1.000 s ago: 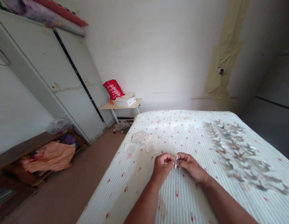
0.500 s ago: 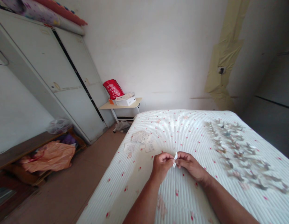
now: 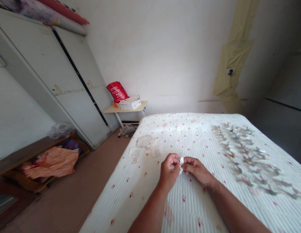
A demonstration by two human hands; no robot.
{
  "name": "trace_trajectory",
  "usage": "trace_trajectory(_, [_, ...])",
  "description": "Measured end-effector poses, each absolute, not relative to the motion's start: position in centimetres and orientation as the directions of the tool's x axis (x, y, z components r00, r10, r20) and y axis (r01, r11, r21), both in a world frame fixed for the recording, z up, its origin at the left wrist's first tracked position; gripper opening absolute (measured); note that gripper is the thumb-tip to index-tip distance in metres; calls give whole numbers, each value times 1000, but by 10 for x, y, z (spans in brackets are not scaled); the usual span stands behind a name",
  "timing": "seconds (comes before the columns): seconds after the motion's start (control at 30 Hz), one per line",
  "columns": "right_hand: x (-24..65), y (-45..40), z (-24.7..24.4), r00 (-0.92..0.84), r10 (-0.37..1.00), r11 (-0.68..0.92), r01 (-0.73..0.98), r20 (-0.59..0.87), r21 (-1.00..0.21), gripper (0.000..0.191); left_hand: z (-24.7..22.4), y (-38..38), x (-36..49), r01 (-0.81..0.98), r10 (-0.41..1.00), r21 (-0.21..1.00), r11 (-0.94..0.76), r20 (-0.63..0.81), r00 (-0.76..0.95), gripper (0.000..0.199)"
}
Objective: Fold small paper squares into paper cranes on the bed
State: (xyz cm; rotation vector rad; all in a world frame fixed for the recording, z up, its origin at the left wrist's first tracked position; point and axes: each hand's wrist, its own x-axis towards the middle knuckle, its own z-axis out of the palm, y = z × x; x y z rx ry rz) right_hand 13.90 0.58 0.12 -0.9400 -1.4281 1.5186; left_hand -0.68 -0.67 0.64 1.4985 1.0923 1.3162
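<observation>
A small folded piece of white paper (image 3: pixel 181 161) is pinched between my two hands above the bed. My left hand (image 3: pixel 169 171) grips its left side with closed thumb and fingers. From the right, my right hand (image 3: pixel 197 169) pinches the same paper, its fingertips close to those of the left. Flat printed paper pieces (image 3: pixel 146 141) lie on the bed to the left, beyond my left hand. Many small folded paper figures (image 3: pixel 247 150), blurred in detail, stand in rows on the bed's right side.
The bed (image 3: pixel 150 187) has a white ribbed cover with red dots. Past its far left corner, a small table (image 3: pixel 111 109) holds a red bag (image 3: pixel 117 92) and a white box (image 3: pixel 131 104). A cabinet (image 3: pixel 75 87) and low wooden bench (image 3: pixel 31 147) stand left.
The folded paper has turned slightly and looks wider between my fingers. My left hand has risen a little and its fingers have shifted on the paper.
</observation>
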Motion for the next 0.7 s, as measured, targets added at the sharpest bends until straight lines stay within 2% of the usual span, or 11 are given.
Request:
trace_trajectory(0.1, [138, 5, 2, -382, 924, -33, -99, 8, -995, 21, 7, -8, -6, 159, 949, 936, -315, 311, 48, 23])
trace_trajectory(0.23, [138, 5, 2, -369, 929, -71, -103, -28, -992, 24, 8, -9, -6, 143, 954, 943, -300, 297, 40, 23])
trace_trajectory(0.37, [138, 6, 0, -340, 940, -29, -65, -5, -997, 26, 4, -8, -3, 112, 960, 955, -275, 278, -18, 24])
trace_trajectory(0.47, [137, 6, -3, -301, 952, 53, 3, 49, -999, 24, 0, -3, -2, 12, 985, 985, -173, 173, -2, 25])
trace_trajectory(0.57, [136, 6, -3, -284, 957, 89, 83, 62, -993, 22, -4, 2, -5, -112, 995, 994, -13, 24, 100, 20])
trace_trajectory(0.7, [137, 6, -4, -281, 959, 85, 120, 48, -989, 22, -7, 5, -9, -95, 989, 993, 66, -52, 137, 12])
